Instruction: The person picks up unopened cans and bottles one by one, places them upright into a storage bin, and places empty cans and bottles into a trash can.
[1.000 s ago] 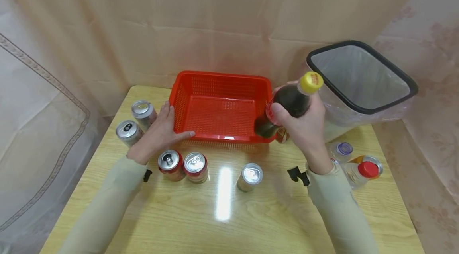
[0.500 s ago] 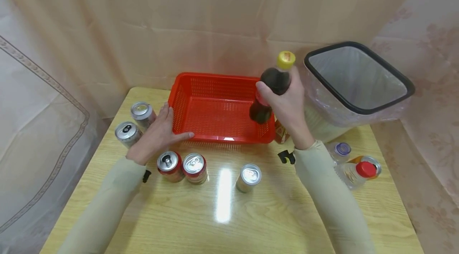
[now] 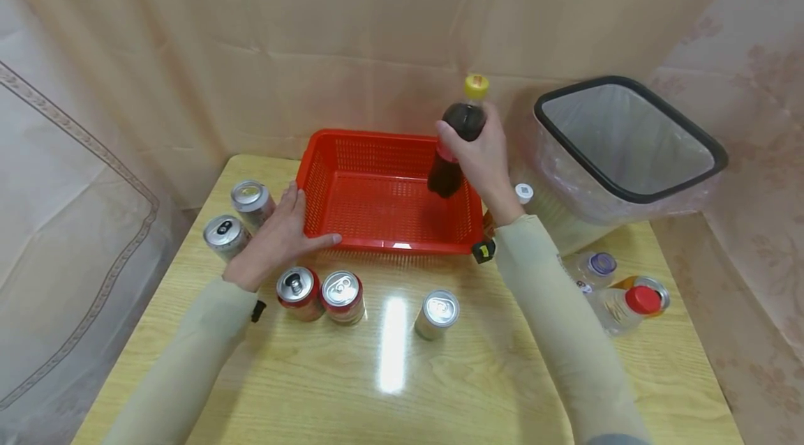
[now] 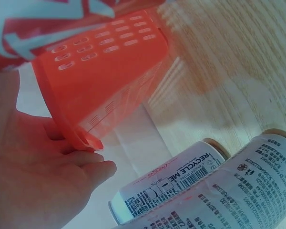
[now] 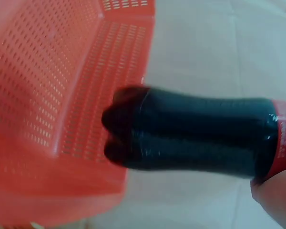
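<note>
My right hand (image 3: 485, 155) grips a cola bottle (image 3: 445, 176) with a yellow cap and a red label. The bottle is tilted, base lower than cap, over the right part of a red plastic basket (image 3: 389, 245). In the right wrist view, the dark bottle base (image 5: 128, 129) overlaps the basket wall (image 5: 90, 186); whether they touch I cannot tell. My left hand (image 3: 273, 239) rests at the basket's front left corner, fingers straight along its left side, thumb on the front rim. The left wrist view shows these fingers (image 4: 93, 169) at the rim.
Two silver-topped cans (image 3: 226, 236) stand left of the basket. Two red cans (image 3: 342, 297) and a pale can (image 3: 437, 314) stand in front. At right are clear bottles (image 3: 618, 309), another can, and a lined bin (image 3: 565, 173). A white cap (image 3: 523, 192) shows behind my right wrist.
My right hand has carried the cola bottle left and away from me, from beside the bin to over the basket's right part. The left hand and the basket stay in place.
</note>
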The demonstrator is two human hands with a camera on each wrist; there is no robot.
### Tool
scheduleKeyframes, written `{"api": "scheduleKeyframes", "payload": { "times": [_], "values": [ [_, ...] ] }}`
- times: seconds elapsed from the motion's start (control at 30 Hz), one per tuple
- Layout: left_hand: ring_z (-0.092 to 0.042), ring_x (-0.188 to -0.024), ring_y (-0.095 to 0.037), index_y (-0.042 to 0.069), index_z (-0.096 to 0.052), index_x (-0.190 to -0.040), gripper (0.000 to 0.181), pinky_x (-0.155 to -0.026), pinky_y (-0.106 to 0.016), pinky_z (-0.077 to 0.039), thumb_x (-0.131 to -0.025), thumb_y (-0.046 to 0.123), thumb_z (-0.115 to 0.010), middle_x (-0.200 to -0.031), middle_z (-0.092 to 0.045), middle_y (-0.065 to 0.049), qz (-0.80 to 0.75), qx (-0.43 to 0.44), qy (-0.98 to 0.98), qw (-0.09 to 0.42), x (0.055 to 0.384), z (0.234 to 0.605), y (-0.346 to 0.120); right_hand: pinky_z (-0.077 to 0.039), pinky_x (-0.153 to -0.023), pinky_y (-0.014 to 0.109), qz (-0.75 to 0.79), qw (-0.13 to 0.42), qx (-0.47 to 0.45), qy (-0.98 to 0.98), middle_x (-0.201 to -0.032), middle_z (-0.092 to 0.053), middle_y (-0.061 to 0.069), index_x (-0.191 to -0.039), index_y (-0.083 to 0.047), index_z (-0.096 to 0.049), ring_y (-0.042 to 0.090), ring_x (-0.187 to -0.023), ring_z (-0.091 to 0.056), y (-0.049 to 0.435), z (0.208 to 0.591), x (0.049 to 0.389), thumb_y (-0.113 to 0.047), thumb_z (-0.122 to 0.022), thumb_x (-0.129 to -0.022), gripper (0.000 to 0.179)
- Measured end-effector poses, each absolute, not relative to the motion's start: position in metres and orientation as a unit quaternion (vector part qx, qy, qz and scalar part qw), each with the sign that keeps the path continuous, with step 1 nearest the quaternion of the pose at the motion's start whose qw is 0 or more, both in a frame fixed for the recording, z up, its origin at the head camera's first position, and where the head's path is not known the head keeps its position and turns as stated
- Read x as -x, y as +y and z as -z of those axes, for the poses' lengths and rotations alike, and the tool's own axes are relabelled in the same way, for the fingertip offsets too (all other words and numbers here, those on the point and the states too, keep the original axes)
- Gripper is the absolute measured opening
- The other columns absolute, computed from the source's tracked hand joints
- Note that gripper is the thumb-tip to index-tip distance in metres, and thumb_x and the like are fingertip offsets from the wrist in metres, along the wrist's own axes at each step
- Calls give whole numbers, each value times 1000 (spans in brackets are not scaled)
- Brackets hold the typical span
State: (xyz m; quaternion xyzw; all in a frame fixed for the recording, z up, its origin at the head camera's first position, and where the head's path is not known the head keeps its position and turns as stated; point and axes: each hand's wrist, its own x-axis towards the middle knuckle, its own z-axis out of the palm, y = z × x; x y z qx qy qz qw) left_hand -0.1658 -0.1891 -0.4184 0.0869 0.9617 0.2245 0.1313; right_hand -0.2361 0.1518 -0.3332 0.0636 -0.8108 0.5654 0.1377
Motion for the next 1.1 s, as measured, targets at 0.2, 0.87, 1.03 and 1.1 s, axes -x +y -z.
{"api": "scheduleKeyframes", "payload": {
  "times": [0.2,0.87,1.03,1.1],
  "values": [
    [-1,-157,-43,-6,2,-162,131,-121,-61,-23,-85,74,-68,-171,11,-22,-227,-101,961,122,165,418,-189,-49,-97,41,-573,130,-38,-808,-130,-53,11,-141,-8,-44,25,-114,-51,144,346,253,-40,-77,-91,68],
    [-2,-157,-43,-7,1,-162,131,-120,-61,-25,-85,72,-70,-171,9,-24,-231,-98,960,122,160,416,-188,-50,-102,40,-565,89,33,-819,-134,-53,15,-140,-4,-41,29,-118,-55,126,386,296,-32,-76,-90,67],
    [-2,-157,-44,-8,1,-162,131,-120,-61,-25,-85,72,-69,-170,9,-25,-228,-100,961,124,158,415,-189,-48,-104,40,-556,74,50,-827,-134,-54,16,-141,-3,-41,29,-120,-55,128,391,297,-31,-76,-91,67],
    [-3,-156,-45,-7,1,-162,131,-119,-62,-26,-85,73,-69,-170,9,-25,-227,-100,961,124,158,415,-190,-48,-105,40,-552,70,50,-829,-134,-54,17,-140,-2,-40,29,-119,-55,128,392,297,-31,-76,-91,67]
  ]
}}
